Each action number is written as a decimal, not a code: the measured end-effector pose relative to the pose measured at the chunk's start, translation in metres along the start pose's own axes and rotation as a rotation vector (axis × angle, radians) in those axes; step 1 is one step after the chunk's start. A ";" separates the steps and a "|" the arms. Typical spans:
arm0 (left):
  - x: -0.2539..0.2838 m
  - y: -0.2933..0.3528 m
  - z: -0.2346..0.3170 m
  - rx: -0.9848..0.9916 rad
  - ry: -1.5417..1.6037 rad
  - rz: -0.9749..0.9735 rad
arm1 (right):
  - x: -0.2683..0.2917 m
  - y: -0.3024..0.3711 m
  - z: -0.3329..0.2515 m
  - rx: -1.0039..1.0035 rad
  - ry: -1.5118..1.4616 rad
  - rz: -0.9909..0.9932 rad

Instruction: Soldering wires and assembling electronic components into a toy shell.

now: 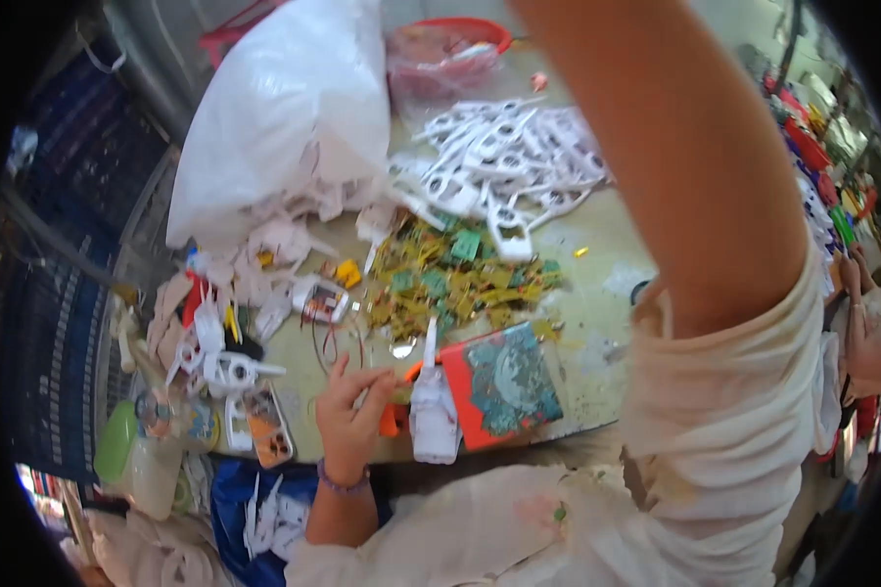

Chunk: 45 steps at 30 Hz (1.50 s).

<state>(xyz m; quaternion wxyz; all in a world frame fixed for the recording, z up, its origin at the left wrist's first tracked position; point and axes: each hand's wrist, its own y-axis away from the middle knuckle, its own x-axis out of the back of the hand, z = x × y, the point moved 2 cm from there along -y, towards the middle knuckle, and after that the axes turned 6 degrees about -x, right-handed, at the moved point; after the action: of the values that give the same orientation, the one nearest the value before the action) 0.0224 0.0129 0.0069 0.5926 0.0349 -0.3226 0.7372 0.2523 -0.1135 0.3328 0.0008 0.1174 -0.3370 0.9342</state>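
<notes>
My left hand (347,419) is at the table's near edge, a purple beaded band on its wrist. Its fingers are stretched and apart, and I see nothing held in them. Just right of it lies a white plastic toy casing (434,421) with a long narrow tip pointing away from me. An orange piece (394,419) shows between hand and casing. Beside the casing sits a red block with a worn teal top (509,382). My right arm (685,147) reaches up across the right side and leaves the picture at the top, so the right hand is out of sight.
Green and yellow circuit boards (460,279) are heaped mid-table. Behind them lie many white plastic shells (509,157), a big white bag (284,117) and a red basin (450,49). More casings (235,372) crowd the left, near a bottle (152,470). A blue bag (255,519) with white parts hangs below.
</notes>
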 end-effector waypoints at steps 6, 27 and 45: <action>0.012 0.001 -0.002 0.055 -0.002 0.085 | 0.061 0.141 -0.161 -0.104 -1.386 -0.632; -0.004 0.009 0.002 0.076 0.125 0.082 | -0.128 0.349 -0.141 -1.206 -0.598 -0.409; -0.017 0.000 0.018 -0.173 -0.046 -0.101 | 0.159 0.317 -0.183 -0.223 -1.165 -0.376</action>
<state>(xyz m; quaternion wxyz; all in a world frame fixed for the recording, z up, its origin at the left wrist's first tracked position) 0.0215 -0.0102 0.0137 0.6222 0.0169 -0.3964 0.6748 0.0319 -0.2552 0.0323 -0.0065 0.6644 -0.3514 0.6596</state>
